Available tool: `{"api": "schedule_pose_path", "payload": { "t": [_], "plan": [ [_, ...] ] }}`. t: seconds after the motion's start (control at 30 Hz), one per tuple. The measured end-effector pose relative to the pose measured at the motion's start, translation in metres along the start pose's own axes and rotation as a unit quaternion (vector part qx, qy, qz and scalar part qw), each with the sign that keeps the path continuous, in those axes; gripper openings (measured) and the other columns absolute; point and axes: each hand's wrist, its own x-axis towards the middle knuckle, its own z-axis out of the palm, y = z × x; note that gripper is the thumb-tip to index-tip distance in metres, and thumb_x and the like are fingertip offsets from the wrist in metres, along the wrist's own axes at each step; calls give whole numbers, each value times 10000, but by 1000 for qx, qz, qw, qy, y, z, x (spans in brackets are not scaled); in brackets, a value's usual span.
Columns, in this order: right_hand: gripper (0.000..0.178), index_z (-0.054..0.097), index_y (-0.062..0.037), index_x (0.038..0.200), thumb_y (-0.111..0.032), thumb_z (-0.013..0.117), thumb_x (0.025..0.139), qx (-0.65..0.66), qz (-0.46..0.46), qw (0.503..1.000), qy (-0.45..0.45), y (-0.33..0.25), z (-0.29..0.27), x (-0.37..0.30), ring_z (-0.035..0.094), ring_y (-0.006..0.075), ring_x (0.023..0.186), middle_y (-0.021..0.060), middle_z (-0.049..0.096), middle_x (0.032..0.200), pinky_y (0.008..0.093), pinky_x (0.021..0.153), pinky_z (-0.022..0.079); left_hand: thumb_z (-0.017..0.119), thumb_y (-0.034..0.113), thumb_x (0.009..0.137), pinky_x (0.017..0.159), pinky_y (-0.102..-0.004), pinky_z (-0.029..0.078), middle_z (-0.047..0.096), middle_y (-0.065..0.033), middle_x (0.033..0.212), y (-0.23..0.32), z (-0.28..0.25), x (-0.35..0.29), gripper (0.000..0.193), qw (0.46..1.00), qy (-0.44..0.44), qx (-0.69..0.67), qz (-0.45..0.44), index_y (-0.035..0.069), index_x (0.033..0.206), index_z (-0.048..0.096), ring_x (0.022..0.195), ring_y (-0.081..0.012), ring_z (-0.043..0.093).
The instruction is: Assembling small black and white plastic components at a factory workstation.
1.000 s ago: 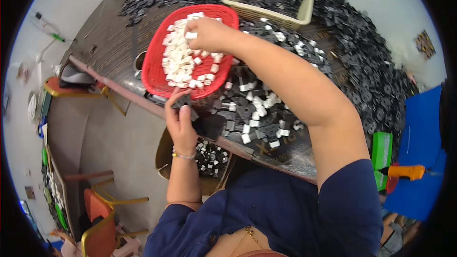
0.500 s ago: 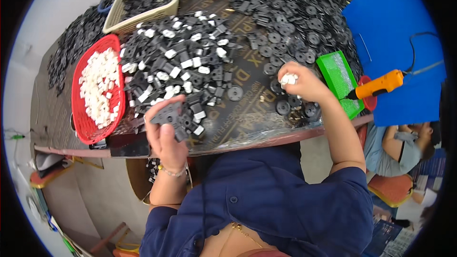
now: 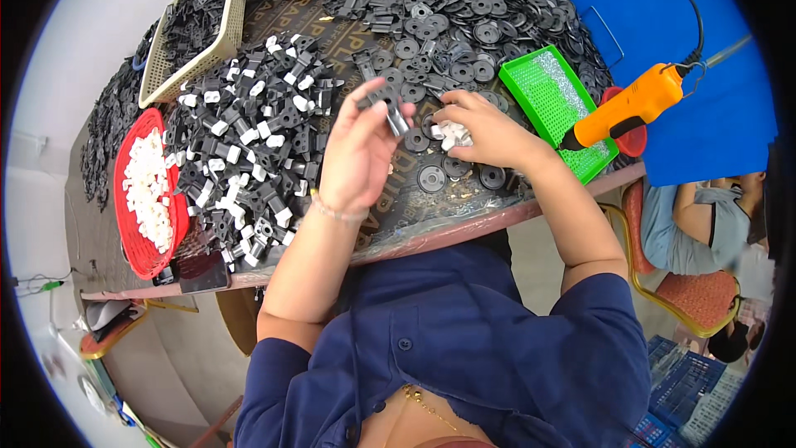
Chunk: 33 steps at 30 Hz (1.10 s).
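Observation:
My left hand is raised over the middle of the table, its fingers and thumb closed around a black plastic part. Close beside it on the right, my right hand reaches down near the black discs, with several small white plastic pieces gathered in its fingers. Below that hand lies a black disc with a hole in its centre. To the left spreads a pile of black parts fitted with white pieces. The fingertips of my right hand are partly hidden.
A red basket of white pieces stands at the left, a beige basket of black parts behind it. Black discs heap up at the back. An orange electric screwdriver lies across a green tray, beside a red bowl.
My left hand has moved right and away from my body with the black part, closer to my right hand. My right hand has stayed near the discs, still holding the white pieces. The view has shifted.

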Motion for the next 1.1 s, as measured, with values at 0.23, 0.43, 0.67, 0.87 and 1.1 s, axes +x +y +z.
{"api": "schedule_pose_path", "payload": {
  "t": [0.23, 0.43, 0.67, 0.87, 1.1],
  "plan": [
    [459, 644, -80, 1190, -150, 781, 758, 18, -40, 997, 65, 15, 1, -3, 486, 336, 1244, 131, 542, 1311, 428, 1066, 394, 527, 7, 967, 967, -425, 515, 621, -155, 1195, -26, -40, 27, 428, 998, 53, 19, -12, 32, 1387, 447, 1087, -278, 645],
    [372, 692, -84, 1097, -160, 798, 749, -83, -61, 992, 75, 2, 13, 13, 534, 272, 1071, 71, 567, 1053, 413, 932, 422, 548, -27, 954, 952, -404, 531, 646, -169, 1179, -28, -37, 27, 451, 997, 41, 58, 10, -22, 1394, 445, 1076, -257, 646],
    [229, 654, -17, 1048, 23, 705, 828, 285, 110, 946, 107, -19, 0, 34, 573, 62, 701, 21, 646, 886, 222, 625, 467, 582, -47, 932, 861, -340, 551, 664, -152, 1151, -31, -46, 25, 405, 998, 42, 23, 31, 23, 1322, 494, 1020, -200, 655],
    [314, 626, -3, 1178, 23, 677, 869, 453, 123, 877, 106, -14, 14, 43, 614, 51, 767, 32, 671, 950, 215, 682, 502, 597, -48, 923, 896, -357, 572, 655, -134, 1172, -26, -33, 22, 296, 998, 51, -16, 30, 41, 1195, 521, 1048, -217, 658],
    [274, 622, 21, 1153, -21, 682, 888, 612, 118, 772, 125, -15, 31, 43, 660, 130, 842, 70, 662, 993, 248, 736, 527, 627, -28, 915, 905, -361, 583, 681, -96, 1098, -32, -46, 26, 273, 996, 63, -57, 18, 67, 1156, 542, 1012, -209, 681]
  ]
}}
